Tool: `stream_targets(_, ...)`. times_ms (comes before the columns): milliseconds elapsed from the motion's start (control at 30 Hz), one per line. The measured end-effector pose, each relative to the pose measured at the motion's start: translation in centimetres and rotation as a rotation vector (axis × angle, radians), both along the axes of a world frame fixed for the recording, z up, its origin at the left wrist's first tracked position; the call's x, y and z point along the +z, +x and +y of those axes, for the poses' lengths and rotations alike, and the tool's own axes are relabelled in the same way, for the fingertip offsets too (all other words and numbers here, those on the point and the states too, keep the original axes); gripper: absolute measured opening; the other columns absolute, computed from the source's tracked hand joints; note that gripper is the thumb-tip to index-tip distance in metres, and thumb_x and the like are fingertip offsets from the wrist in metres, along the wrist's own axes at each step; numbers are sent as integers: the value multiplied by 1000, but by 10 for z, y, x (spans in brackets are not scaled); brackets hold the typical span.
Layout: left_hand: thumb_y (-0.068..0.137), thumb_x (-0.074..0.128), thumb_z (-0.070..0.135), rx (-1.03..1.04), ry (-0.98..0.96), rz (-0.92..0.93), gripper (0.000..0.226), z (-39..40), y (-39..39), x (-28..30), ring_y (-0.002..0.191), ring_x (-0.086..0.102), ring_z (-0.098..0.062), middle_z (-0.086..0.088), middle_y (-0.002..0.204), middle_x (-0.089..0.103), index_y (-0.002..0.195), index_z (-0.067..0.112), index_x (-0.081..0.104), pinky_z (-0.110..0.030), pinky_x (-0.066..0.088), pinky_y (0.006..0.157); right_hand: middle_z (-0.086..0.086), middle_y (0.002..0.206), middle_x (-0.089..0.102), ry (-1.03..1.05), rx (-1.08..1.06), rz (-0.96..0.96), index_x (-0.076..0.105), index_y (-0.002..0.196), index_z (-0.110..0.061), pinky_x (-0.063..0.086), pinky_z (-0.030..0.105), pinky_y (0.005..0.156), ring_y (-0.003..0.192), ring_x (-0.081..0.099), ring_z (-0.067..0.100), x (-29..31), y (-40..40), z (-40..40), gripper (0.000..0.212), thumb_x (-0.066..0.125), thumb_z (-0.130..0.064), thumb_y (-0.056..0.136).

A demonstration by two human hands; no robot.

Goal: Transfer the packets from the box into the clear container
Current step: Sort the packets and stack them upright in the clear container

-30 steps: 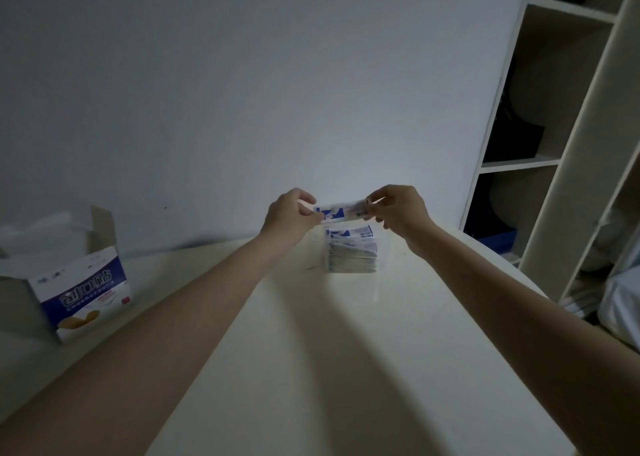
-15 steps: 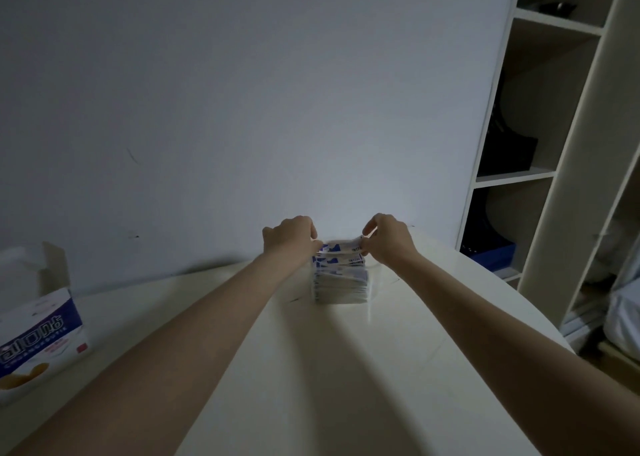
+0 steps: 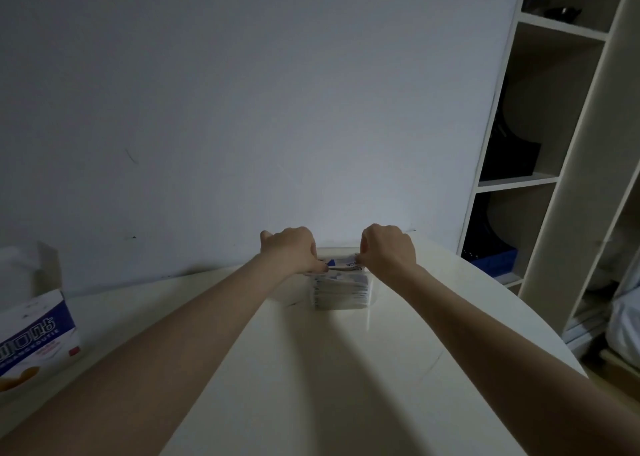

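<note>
table (image 3: 346, 369): white, round, bears all | box (image 3: 34, 334): blue-white, flap up, at left edge, contents hidden | container (image 3: 341, 291): clear, far centre, stacked full of packets (image 3: 339, 287) | left hand (image 3: 291, 249) and right hand (image 3: 389, 247): apart, each pinching one end of top packet (image 3: 341, 264) at container's mouth

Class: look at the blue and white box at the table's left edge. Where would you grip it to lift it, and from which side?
Grip the box across its narrow body below the open flap, coming from above and the right. It stands upright with its top open, so the flap offers no firm hold; the printed sides probably do.
</note>
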State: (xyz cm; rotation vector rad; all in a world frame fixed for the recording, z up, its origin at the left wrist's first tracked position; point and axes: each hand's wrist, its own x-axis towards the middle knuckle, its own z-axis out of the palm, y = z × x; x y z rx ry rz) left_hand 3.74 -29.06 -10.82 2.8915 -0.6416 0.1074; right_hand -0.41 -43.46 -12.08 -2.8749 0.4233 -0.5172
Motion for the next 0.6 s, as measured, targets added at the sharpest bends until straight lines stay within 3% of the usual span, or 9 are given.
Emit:
stream_targets(133, 80, 65, 39, 26, 7, 62, 26, -2, 2, 4, 97, 57, -20, 3, 95, 64, 98, 22, 69, -34, 24, 83, 9, 95, 70, -6, 108, -36, 69, 93, -11, 44, 36, 88, 97, 58, 27, 6, 1, 2, 12, 61, -15, 84)
stream_targets(233, 80, 65, 38, 46, 26, 90, 20, -2, 4, 5, 92, 54, -19, 3, 92, 62, 93, 23, 66, -33, 23, 83, 7, 98, 70, -44, 144, 13, 71, 94, -13, 38, 35, 89, 99, 57, 26, 8, 3, 4, 15, 59, -13, 85)
stream_targets(400, 87, 52, 29, 111, -13, -8, 17, 0, 6, 10, 93, 60, -18, 5, 92, 71, 92, 18, 64, -35, 22, 81, 9, 93, 71, 98, 12, -84, 69, 94, -10, 48, 34, 85, 91, 64, 28, 12, 5, -5, 17, 57, -8, 82)
stream_targets(533, 90, 45, 24, 126, 54, -73, 25, -4, 5, 10, 80, 54, -19, 3, 80, 64, 66, 19, 49, -35, 22, 84, 6, 92, 71, 111, -11, 19, 64, 94, -9, 48, 33, 82, 91, 65, 25, 13, 0, -12, 15, 62, -18, 81)
stream_targets(600, 90, 45, 23, 133, 79, -73, 30, -7, 3, 11, 69, 49, -16, 4, 68, 56, 60, 18, 45, -35, 22, 86, 4, 85, 67, -4, 21, 89, 60, 89, -11, 42, 31, 80, 87, 64, 23, 13, -4, -10, 14, 64, -22, 82)
